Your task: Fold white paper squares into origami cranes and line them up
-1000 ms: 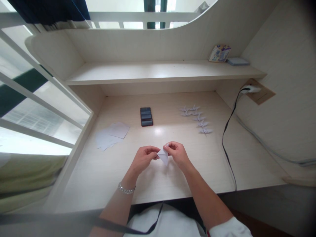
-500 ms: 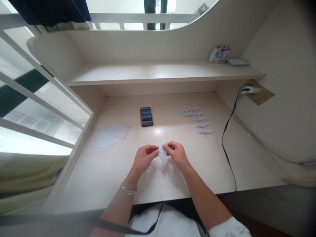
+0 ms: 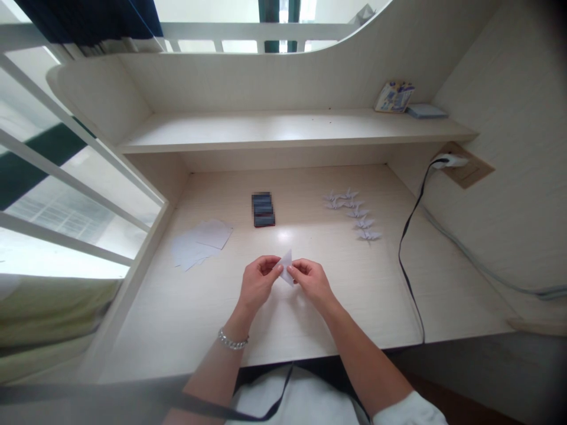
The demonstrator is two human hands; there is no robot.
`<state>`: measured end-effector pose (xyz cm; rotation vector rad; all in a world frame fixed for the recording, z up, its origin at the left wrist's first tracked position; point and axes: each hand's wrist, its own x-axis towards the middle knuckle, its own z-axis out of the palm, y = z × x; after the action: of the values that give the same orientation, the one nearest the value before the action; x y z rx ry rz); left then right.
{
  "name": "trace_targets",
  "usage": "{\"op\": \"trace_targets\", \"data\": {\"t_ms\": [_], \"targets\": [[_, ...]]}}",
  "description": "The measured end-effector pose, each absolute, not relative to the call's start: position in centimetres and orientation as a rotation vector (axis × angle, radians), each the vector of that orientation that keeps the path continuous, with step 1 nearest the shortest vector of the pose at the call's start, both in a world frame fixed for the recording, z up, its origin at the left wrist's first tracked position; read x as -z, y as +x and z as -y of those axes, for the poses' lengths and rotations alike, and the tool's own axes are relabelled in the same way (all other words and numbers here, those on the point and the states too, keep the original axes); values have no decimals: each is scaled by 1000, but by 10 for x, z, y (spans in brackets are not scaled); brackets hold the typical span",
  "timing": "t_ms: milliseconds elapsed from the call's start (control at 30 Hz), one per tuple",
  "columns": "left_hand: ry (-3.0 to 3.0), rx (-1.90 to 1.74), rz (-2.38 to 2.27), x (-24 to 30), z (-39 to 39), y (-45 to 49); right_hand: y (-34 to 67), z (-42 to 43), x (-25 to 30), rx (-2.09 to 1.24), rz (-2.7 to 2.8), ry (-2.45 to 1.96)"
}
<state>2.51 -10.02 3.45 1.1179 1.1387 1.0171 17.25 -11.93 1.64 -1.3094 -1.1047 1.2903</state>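
A small folded piece of white paper [image 3: 286,263] is held up above the desk between both hands, one pointed corner upward. My left hand [image 3: 260,278] pinches its left side between thumb and fingers. From the right, my right hand [image 3: 311,278] grips the opposite edge, fingertips close to the left thumb. Several folded paper cranes [image 3: 358,215] stand in a curved row at the back right of the desk. Loose white paper sheets [image 3: 201,242] lie overlapping at the left.
A dark phone-like rectangle [image 3: 263,209], pixelated, lies behind the hands. Above the desk [image 3: 186,319] runs a shelf [image 3: 230,131] with a patterned box [image 3: 394,97] and a flat pad [image 3: 426,111]. A black cable [image 3: 402,239] hangs from the wall socket [image 3: 469,168] across the desk's right side.
The folded paper has been turned: its point faced down before and now one corner points up. Both hands have shifted slightly left and changed their hold on it.
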Motion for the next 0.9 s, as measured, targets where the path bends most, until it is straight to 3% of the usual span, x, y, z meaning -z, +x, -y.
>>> {"op": "trace_targets", "data": {"t_ms": [900], "targets": [[1055, -1043, -889, -38, 105, 27, 174, 131, -62, -838, 1481, -1299]]}}
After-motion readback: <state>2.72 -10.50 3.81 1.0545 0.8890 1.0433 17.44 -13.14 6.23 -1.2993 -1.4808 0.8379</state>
